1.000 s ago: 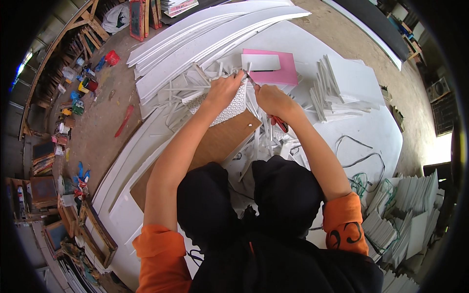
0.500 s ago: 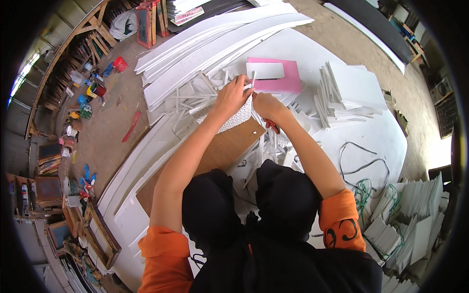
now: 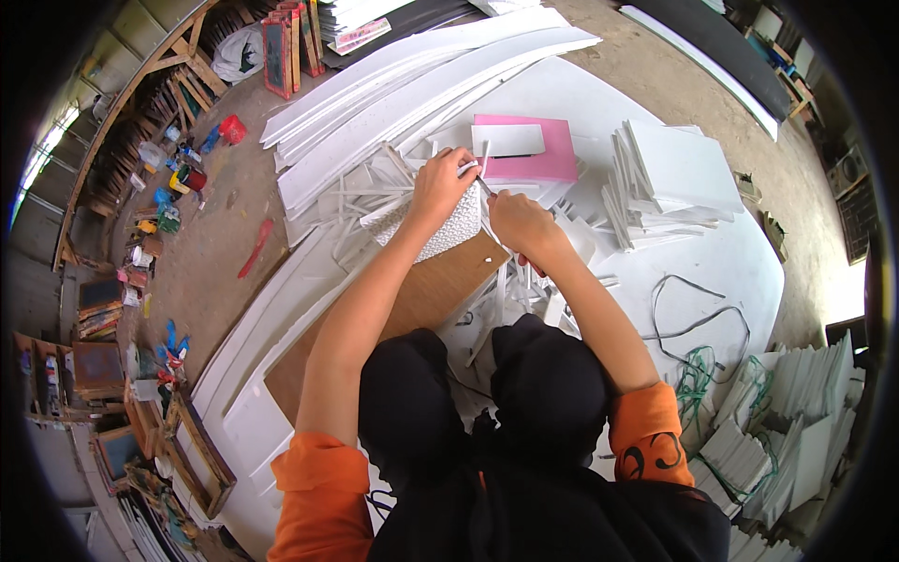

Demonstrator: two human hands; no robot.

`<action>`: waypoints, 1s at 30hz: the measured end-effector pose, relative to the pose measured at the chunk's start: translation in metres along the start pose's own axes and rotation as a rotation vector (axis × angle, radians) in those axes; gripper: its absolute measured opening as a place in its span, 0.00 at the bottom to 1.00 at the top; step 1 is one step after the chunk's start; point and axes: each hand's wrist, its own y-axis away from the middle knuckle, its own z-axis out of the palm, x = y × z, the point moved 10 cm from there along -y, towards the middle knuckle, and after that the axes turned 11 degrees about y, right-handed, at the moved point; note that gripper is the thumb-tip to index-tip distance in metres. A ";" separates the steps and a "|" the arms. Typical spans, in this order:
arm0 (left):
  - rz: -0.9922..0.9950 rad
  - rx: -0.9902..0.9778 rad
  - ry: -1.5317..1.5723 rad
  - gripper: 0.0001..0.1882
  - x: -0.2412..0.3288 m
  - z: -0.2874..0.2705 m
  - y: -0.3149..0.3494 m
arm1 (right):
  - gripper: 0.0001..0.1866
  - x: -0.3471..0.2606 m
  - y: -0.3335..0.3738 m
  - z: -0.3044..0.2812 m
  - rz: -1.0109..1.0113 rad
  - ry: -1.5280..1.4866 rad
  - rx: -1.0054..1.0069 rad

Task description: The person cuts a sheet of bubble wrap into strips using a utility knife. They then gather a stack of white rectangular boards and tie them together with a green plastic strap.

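My left hand [image 3: 436, 187] pinches a small white strip [image 3: 466, 170] between thumb and fingers, above the heap of offcuts. Wrapped round a red-handled tool [image 3: 532, 268], my right hand [image 3: 518, 223] is just to the right of it. The tool's narrow metal end [image 3: 484, 186] points toward the left fingertips; its exact kind is mostly hidden by the hand. Under the hands lies a white textured piece [image 3: 448, 234], beside a brown board [image 3: 426, 291]. Loose white strips [image 3: 393, 176] are strewn around. A pink box [image 3: 554, 150] with a white card [image 3: 508, 140] on top stands beyond.
Long white panels [image 3: 412, 84] are stacked at the far left. White sheets [image 3: 681, 164] form a pile to the right, near a black strap [image 3: 698, 326]. Bundled white boards [image 3: 796, 440] stand at lower right. Paint pots and a red bucket [image 3: 232, 129] sit on the floor at left.
My right hand has moved slightly down and away from the left fingertips, baring the tool's metal end. The left hand has shifted slightly, still pinching.
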 end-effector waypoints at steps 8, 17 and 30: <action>0.015 -0.038 0.031 0.11 0.008 0.003 0.005 | 0.14 -0.001 -0.011 0.009 0.022 -0.004 -0.035; 0.008 -0.061 0.041 0.11 0.007 0.009 0.007 | 0.12 0.000 -0.029 0.024 0.012 0.021 0.002; -0.003 -0.143 -0.229 0.16 -0.008 0.012 -0.001 | 0.12 -0.001 -0.011 0.016 0.013 0.044 -0.011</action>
